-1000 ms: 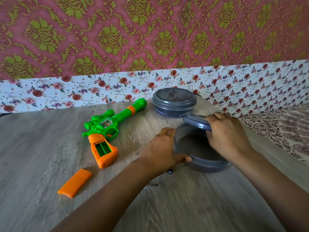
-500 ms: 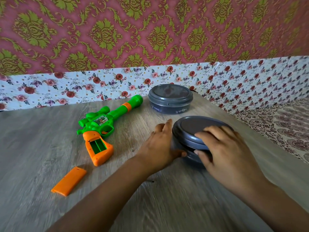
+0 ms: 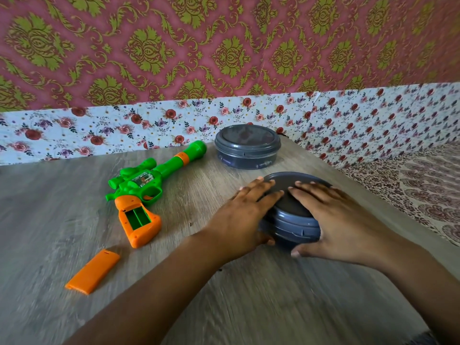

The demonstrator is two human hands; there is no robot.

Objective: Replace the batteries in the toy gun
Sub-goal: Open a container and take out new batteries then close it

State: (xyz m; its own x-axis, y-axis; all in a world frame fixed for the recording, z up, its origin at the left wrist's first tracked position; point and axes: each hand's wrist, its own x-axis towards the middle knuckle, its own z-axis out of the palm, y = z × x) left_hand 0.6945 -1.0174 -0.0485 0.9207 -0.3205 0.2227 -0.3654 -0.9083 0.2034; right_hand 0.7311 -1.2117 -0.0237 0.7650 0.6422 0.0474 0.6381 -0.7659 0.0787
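With the gun lying on the table, cover off and compartment empty, both hands, left and right, press flat-fingered on the near tub's lid; fresh batteries aren't in sight yet.
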